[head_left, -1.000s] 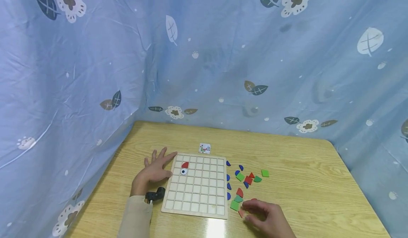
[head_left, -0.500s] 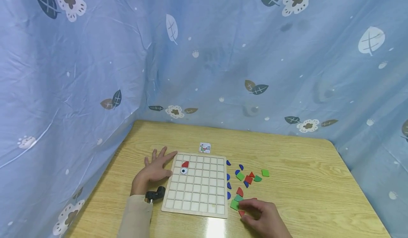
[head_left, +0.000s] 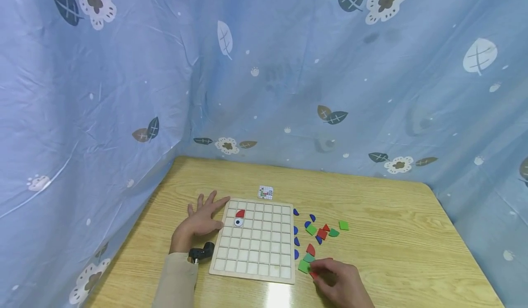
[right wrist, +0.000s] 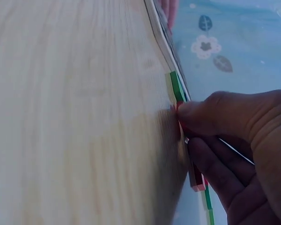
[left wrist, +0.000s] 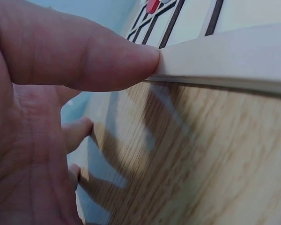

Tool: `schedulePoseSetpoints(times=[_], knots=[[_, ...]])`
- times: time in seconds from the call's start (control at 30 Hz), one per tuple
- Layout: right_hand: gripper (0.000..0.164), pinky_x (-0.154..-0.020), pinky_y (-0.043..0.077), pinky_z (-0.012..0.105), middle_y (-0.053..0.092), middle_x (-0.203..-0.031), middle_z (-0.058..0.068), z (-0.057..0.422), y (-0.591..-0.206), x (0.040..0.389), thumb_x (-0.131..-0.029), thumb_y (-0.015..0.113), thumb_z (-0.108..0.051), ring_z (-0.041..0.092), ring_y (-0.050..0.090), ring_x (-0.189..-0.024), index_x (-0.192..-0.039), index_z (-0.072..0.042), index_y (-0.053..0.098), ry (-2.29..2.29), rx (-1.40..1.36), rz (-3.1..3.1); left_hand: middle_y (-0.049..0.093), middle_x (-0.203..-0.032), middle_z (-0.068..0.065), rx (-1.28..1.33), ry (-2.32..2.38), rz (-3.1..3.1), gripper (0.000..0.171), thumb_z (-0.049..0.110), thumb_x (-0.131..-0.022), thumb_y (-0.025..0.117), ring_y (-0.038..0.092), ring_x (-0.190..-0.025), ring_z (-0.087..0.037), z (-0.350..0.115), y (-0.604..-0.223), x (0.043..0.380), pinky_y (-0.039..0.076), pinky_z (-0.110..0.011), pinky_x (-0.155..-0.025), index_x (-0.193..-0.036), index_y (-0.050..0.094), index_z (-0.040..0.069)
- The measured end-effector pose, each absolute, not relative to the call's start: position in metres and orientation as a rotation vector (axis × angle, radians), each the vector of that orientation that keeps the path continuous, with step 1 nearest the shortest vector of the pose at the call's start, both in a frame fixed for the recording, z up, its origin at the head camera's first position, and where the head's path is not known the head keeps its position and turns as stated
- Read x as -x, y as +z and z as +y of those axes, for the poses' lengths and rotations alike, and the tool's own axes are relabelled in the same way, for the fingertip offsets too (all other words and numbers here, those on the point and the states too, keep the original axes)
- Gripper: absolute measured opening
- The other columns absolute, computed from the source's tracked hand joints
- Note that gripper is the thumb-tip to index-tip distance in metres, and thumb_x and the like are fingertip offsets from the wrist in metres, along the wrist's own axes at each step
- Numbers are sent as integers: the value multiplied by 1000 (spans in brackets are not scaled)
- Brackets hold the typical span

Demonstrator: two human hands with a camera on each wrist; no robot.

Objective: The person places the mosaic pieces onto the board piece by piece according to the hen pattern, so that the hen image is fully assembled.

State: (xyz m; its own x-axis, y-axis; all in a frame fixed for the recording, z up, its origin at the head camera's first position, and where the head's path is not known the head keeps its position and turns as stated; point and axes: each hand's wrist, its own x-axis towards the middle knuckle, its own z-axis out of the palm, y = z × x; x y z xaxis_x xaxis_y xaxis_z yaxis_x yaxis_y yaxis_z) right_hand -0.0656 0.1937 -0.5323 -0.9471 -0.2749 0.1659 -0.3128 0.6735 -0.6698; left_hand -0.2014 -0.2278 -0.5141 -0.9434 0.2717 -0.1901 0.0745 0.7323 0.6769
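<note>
A wooden grid board (head_left: 252, 277) lies on the table, bearing a red quarter-round tile (head_left: 240, 213) and a white eye tile (head_left: 238, 222) near its upper left. My left hand (head_left: 202, 221) is spread flat at the board's left edge, its thumb (left wrist: 126, 65) touching the rim in the left wrist view. Right of the board, my right hand (head_left: 340, 278) pinches a small red triangular tile (head_left: 314, 275) between thumb and fingers, low at the table. The fingertips cover part of this tile. A green square tile (head_left: 304, 266) lies just beside the fingertips.
Several blue tiles (head_left: 296, 254) line the board's right edge. Farther up are a red square tile (head_left: 322, 234) and green tiles (head_left: 343, 225). A small picture card (head_left: 265, 192) lies behind the board. A patterned blue curtain (head_left: 264, 83) surrounds the table (head_left: 392, 234).
My right hand has shifted slightly left, and its fingers have closed on the red triangular tile. The left hand stays at the board's edge.
</note>
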Motion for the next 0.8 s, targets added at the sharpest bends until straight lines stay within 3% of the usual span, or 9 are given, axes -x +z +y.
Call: schedulePoseSetpoints(times=[0.27,0.57,0.8], knots=[[31,-88,65,25,82,-103,-16,190,-527,71,-83,90,-1,-1,75,-97,-105,-22,85,1202,-448,-2806,4,-183,-27,-269,1033,2658,88,9,-86,74,-16,-164,-61,-231,-514,201,-18,-86,-119,-169,45,18],[33,-73,66,33,85,-105,-5,158,-508,106,-84,86,8,9,79,-92,-110,-13,84,1247,-752,-2568,4,-183,-26,-275,1032,2662,88,10,-87,74,-17,-164,-60,-232,-518,202,-20,-85,-119,-169,45,20],[29,-85,67,43,85,-109,-1,119,-498,140,-90,84,2,12,80,-100,-116,-13,83,1315,-829,-2599,3,-184,-23,-278,1020,2658,88,8,-87,72,-19,-164,-58,-230,-516,200,-20,-85,-119,-170,43,21]])
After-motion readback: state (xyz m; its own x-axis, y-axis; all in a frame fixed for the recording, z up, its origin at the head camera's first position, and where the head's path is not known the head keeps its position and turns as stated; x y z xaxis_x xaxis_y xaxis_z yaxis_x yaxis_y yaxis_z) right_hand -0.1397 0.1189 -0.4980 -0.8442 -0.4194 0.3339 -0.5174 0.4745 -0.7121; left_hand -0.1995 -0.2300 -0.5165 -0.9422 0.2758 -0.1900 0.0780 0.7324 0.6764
